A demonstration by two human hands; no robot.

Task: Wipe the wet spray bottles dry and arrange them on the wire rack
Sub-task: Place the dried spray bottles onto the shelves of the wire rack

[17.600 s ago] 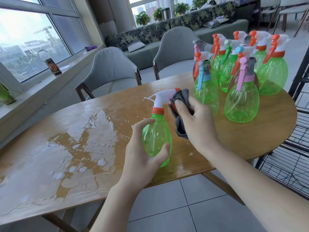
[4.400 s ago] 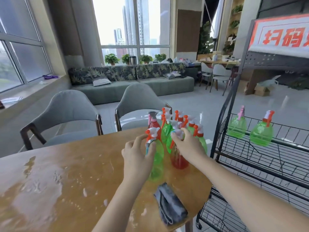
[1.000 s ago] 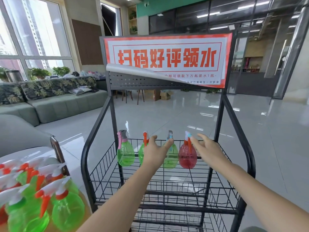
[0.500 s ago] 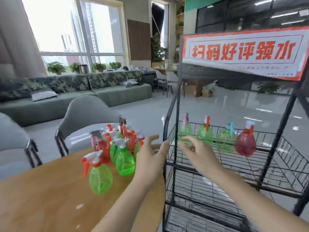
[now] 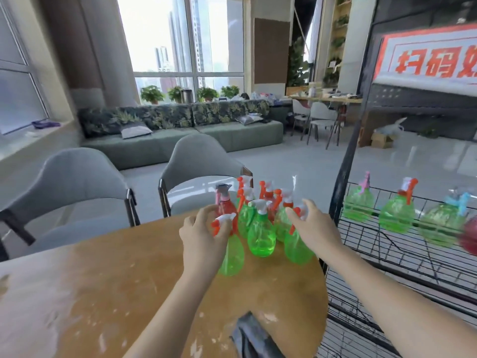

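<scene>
Several green spray bottles and a red one (image 5: 225,206) stand clustered at the far right end of the wooden table (image 5: 124,285). My left hand (image 5: 204,237) curls round the neck of the nearest green bottle (image 5: 232,257), whose orange-and-white trigger shows past my fingers. With fingers spread, my right hand (image 5: 316,229) touches the sprayer head of the rightmost green bottle (image 5: 296,250). A grey cloth (image 5: 254,337) lies crumpled at the table's near edge. The black wire rack (image 5: 387,254) on the right holds three green bottles (image 5: 396,214) and part of a red one (image 5: 470,237).
Water patches cover the table's left half. Two grey chairs (image 5: 196,161) stand behind the table, with a green sofa (image 5: 180,140) farther back. The rack's post (image 5: 343,161) rises close to the table's right edge, and a red-lettered sign (image 5: 428,60) tops the rack.
My view has swung left from the rack to the table. Both hands, open in the air half a second ago, have dropped onto the two nearest green bottles.
</scene>
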